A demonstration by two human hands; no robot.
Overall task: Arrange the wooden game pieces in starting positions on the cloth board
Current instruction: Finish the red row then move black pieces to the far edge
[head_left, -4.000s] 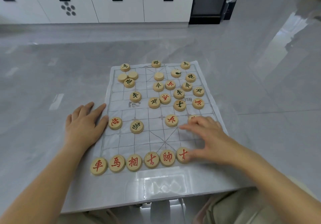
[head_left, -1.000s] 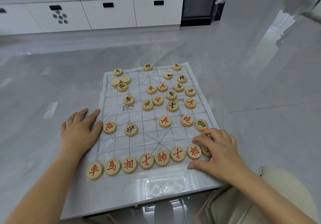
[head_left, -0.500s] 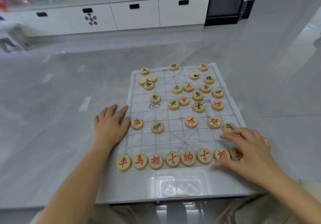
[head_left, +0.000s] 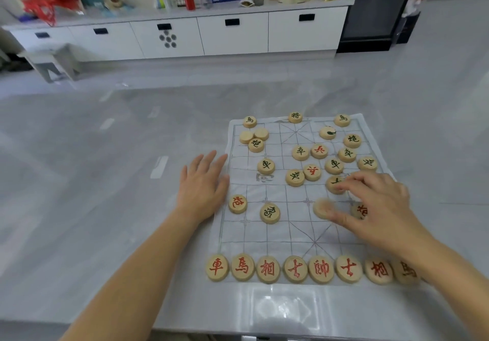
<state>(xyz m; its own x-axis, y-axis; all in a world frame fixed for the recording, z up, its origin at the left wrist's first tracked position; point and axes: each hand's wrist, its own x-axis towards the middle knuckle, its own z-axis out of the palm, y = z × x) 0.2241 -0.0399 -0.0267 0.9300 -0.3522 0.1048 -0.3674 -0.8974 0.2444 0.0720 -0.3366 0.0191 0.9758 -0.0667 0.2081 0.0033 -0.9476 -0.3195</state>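
The left arm reaches in from the near left. Its hand (head_left: 202, 184) lies flat and palm down, fingers straight and slightly spread, pointing away from the person. It sits on the surface (head_left: 105, 208), with its fingertips at the left edge of the cloth board (head_left: 264, 237).

The right arm comes in from the near right, and its hand (head_left: 381, 208) hovers palm down over the middle right of the board. The thumb and forefinger are apart. The thumb tip is against a blurred piece (head_left: 322, 209), and the forefinger tip is on a black-marked piece (head_left: 334, 184). The other fingers are bent, and nothing is pinched as far as can be seen.

The board lies flat with its long axis running away from the person. A row of red pieces (head_left: 321, 269) lines its near edge, side by side, with the characters upright to the person. The rightmost piece in the row is partly under the right forearm. Loose pieces are scattered over the far half. A red one (head_left: 237, 204) and a black one (head_left: 270, 213) lie near the left hand.
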